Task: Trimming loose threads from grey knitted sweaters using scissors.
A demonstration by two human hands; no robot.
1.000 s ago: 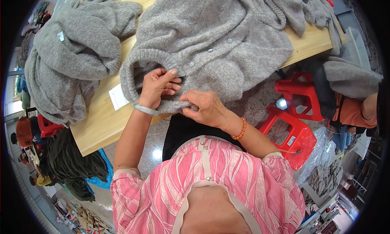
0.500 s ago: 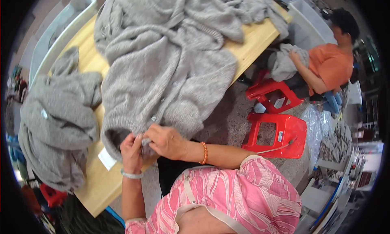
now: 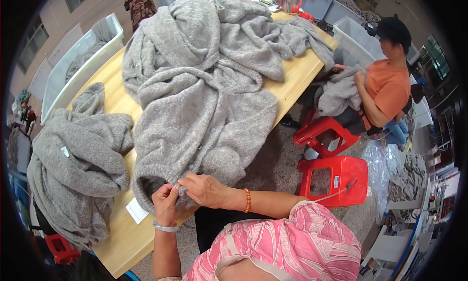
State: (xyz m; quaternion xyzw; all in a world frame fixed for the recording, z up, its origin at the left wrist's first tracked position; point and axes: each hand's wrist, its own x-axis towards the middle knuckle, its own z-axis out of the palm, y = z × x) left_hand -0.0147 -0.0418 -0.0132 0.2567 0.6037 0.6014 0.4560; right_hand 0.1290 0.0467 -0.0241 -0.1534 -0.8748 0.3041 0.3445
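Observation:
A grey knitted cardigan (image 3: 180, 120) lies on the wooden table (image 3: 117, 247), its ribbed hem toward me at the near edge. At that hem my left hand (image 3: 165, 203) is closed, thumb and fingers pinching the knit edge. Right beside it, my right hand (image 3: 207, 190) grips the same edge, fingertips nearly touching the left ones. Whatever small detail sits between the fingertips is hidden. Buttons show faintly along the front band above my hands. A white paper slip (image 3: 137, 211) lies on the table left of the hem.
More grey knitwear (image 3: 80, 169) is heaped at the left, and another pile (image 3: 183, 30) covers the far table. White bins (image 3: 83, 61) flank the table. On the right are red stools (image 3: 334, 181) and a person in an orange shirt (image 3: 387, 88) handling a grey garment. Red scissors (image 3: 292, 5) lie far off.
The view has tilted up, so the table and garments appear lower and more of the far room shows. My fingertips have come closer together on the hem.

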